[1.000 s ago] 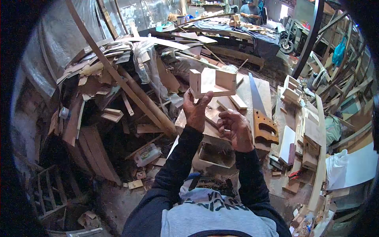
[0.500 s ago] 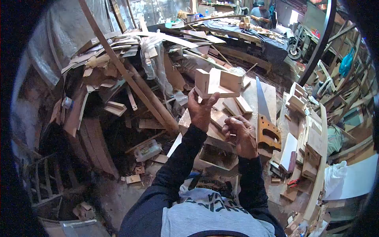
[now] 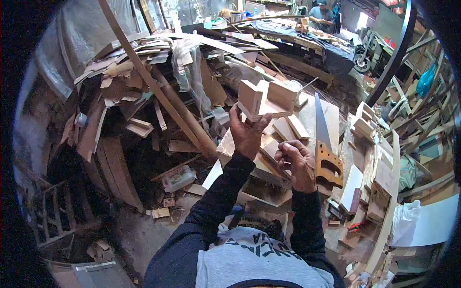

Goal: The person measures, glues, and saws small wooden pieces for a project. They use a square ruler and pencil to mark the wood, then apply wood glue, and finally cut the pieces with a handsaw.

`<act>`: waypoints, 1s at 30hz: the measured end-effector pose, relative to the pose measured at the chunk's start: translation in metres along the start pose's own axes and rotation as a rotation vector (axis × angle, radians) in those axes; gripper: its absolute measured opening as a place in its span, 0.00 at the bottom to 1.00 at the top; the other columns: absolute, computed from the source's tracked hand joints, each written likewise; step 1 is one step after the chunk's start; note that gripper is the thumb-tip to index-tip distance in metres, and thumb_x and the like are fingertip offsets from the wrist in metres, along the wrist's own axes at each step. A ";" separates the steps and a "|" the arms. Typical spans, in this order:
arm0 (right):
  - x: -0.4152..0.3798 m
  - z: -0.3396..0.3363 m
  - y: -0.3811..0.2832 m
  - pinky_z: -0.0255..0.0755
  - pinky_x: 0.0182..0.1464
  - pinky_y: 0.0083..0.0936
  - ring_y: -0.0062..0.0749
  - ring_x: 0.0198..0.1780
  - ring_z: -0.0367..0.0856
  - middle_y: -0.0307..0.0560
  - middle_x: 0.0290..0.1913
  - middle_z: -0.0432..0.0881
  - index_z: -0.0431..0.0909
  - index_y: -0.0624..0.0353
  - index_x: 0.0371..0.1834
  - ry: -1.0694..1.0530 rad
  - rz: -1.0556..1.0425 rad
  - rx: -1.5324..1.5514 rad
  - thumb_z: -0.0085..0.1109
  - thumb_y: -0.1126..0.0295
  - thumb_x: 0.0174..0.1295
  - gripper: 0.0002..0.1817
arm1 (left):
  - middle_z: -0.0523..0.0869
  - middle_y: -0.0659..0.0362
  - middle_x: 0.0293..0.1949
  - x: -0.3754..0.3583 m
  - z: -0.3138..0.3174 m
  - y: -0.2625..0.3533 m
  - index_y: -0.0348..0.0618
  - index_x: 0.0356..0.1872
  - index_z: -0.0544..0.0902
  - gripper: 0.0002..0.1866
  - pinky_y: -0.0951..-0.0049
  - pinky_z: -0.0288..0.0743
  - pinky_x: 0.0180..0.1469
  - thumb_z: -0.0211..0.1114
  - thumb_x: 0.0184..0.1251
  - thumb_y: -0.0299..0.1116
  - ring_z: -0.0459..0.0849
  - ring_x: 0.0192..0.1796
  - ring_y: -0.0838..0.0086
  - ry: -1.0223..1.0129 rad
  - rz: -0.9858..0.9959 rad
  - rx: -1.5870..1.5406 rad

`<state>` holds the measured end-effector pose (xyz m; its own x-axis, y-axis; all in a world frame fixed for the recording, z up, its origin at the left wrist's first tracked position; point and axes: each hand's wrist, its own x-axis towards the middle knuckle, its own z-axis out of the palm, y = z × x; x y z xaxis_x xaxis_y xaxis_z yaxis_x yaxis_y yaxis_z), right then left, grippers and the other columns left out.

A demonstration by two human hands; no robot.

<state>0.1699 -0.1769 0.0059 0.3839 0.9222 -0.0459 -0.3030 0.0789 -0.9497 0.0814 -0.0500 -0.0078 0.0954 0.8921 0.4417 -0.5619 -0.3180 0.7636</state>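
Observation:
My left hand grips a small wooden assembly by its near edge, thumb along the base. The piece has a flat base with upright blocks standing at its two sides, and it is held up above the workbench. Below and to the right of it, my right hand is closed, its thumb and fingertips drawn together. Whatever the fingers may hold is too small to make out. A handsaw with a wooden handle lies just right of this hand. Loose wood blocks rest on the bench beneath the assembly.
Scrap boards are heaped at the left behind a slanting wooden pole. More small wooden assemblies and red-handled pliers lie to the right. A co-worker is at a far bench. A plastic container sits low on the left.
The wooden assembly has turned slightly in my left hand, showing more of its left block's face. My right hand stays close to its former place, fingers still curled.

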 end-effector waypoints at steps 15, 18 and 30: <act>0.037 0.011 0.007 0.75 0.27 0.17 0.23 0.34 0.79 0.45 0.37 0.81 0.72 0.62 0.49 -0.036 -0.009 0.051 0.57 0.61 0.63 0.18 | 0.77 0.59 0.47 0.027 -0.043 -0.012 0.39 0.57 0.66 0.31 0.76 0.76 0.53 0.72 0.55 0.28 0.78 0.50 0.76 -0.262 -0.346 -0.273; 0.048 0.019 0.013 0.74 0.28 0.17 0.25 0.35 0.79 0.45 0.38 0.82 0.73 0.61 0.49 -0.066 -0.029 0.106 0.58 0.60 0.64 0.18 | 0.77 0.57 0.49 0.035 -0.050 -0.018 0.37 0.58 0.65 0.32 0.75 0.76 0.53 0.73 0.54 0.27 0.78 0.51 0.74 -0.285 -0.395 -0.307; 0.094 0.081 0.035 0.76 0.30 0.19 0.22 0.34 0.81 0.42 0.35 0.82 0.78 0.60 0.43 0.245 -0.011 0.260 0.56 0.61 0.66 0.13 | 0.85 0.52 0.31 0.066 -0.073 -0.027 0.41 0.31 0.82 0.11 0.75 0.78 0.28 0.62 0.65 0.37 0.83 0.28 0.68 -0.340 -0.701 -0.512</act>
<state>0.1247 -0.0570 -0.0066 0.5769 0.8050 -0.1386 -0.4972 0.2114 -0.8415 0.0432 0.0406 -0.0338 0.7399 0.6592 0.1342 -0.5712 0.5102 0.6430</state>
